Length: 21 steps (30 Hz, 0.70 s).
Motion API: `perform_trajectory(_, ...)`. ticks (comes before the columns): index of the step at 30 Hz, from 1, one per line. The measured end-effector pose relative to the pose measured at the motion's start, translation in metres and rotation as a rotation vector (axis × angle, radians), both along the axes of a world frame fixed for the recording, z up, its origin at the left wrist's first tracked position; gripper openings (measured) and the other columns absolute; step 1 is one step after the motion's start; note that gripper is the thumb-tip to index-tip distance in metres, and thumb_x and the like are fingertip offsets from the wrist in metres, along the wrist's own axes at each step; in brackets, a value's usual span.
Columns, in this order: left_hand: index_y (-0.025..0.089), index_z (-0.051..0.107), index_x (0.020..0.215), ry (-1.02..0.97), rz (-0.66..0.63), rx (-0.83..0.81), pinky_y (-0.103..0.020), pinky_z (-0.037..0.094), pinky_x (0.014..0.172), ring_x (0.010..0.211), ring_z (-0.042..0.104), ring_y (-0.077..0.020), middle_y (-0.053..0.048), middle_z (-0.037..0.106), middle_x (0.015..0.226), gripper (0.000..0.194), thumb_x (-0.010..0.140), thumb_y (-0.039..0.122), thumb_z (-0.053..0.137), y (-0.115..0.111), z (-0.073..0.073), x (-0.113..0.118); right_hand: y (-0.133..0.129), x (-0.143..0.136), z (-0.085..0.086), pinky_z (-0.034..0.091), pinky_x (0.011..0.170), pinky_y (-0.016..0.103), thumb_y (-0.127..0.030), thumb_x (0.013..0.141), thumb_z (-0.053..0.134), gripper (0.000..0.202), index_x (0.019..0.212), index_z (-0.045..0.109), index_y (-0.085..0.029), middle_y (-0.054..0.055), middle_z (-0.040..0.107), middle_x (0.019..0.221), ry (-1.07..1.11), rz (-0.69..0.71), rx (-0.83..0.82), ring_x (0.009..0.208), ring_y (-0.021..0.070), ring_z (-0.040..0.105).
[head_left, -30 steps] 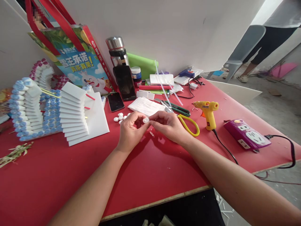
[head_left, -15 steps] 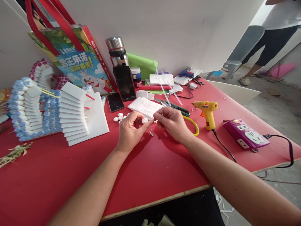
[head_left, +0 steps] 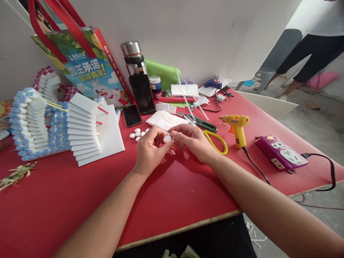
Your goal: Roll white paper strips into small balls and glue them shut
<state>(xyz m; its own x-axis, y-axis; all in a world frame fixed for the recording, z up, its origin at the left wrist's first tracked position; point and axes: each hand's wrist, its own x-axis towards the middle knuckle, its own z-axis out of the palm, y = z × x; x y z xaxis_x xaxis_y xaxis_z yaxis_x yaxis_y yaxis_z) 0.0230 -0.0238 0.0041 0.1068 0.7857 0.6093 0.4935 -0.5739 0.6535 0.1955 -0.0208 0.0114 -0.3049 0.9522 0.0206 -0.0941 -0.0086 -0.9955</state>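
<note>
A small white rolled paper rosette point(head_left: 167, 138) sits pinched between the thumb and fingers of my left hand point(head_left: 151, 150). My right hand point(head_left: 195, 140) meets it from the other side, thumb and fingers closed at the rosette's edge; its fingertips are partly hidden. Just left of my hands, several finished-looking white rosettes point(head_left: 138, 133) lie in a cluster on the red table point(head_left: 172, 208). Behind my fingers rests a stack of white tissue paper point(head_left: 163, 120). Little white scraps lie below my fingertips.
To the right are a yellow glue gun point(head_left: 236, 127), a purple power strip point(head_left: 281, 152) and a yellow tube point(head_left: 217, 143). Phones point(head_left: 131, 115), a steel flask point(head_left: 131, 53) and a gift bag point(head_left: 88, 68) stand behind. Fanned white boards point(head_left: 84, 132) are left. A person stands far right.
My right hand has moved left, closing up against the rosette, which now shows a flatter, rounder top. My left hand has hardly moved. The person in the background has shifted.
</note>
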Motion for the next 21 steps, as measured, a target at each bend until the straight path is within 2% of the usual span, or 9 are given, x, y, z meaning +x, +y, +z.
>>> perform_trajectory(7,0.021,0.056,0.079,-0.027,-0.026,-0.014,-0.022,0.039,0.059,0.061,0.044,-0.0087,0.006,0.052,0.068,0.027,0.079,0.030,0.082,-0.0010,0.0015,0.0009,0.0033,0.0021,-0.0007,0.041,0.050,0.022,-0.048,0.087,0.071,0.034,0.098,0.069,-0.016,0.002,0.066,0.071,0.191,0.096,-0.130,0.060,0.0135,0.063)
perform_trajectory(13,0.022,0.064,0.083,-0.104,-0.097,0.050,-0.028,0.046,0.077,0.080,0.050,-0.0146,0.000,0.052,0.086,0.024,0.076,0.032,0.085,0.0052,0.0024,-0.0010,0.0047,0.0017,-0.0023,0.042,0.050,0.022,-0.050,0.087,0.071,0.034,0.088,0.065,-0.016,0.002,0.063,0.066,0.247,0.220,-0.228,0.061,0.0139,0.061)
perform_trajectory(17,0.024,0.068,0.085,-0.205,-0.154,-0.030,-0.032,0.047,0.086,0.087,0.050,-0.0166,-0.001,0.047,0.092,0.026,0.072,0.035,0.087,0.0066,0.0000,-0.0006,0.0047,0.0013,-0.0025,0.043,0.051,0.022,-0.047,0.084,0.075,0.032,0.086,0.066,-0.016,0.000,0.061,0.067,0.331,0.267,-0.294,0.063,0.0127,0.060)
perform_trajectory(21,0.024,0.068,0.084,-0.309,-0.219,-0.149,-0.032,0.048,0.084,0.085,0.050,-0.0169,-0.001,0.046,0.091,0.028,0.071,0.039,0.087,0.0052,-0.0005,0.0020,0.0045,0.0017,-0.0027,0.041,0.050,0.020,-0.042,0.081,0.079,0.030,0.081,0.067,-0.014,-0.002,0.057,0.067,0.401,0.269,-0.323,0.062,0.0101,0.057)
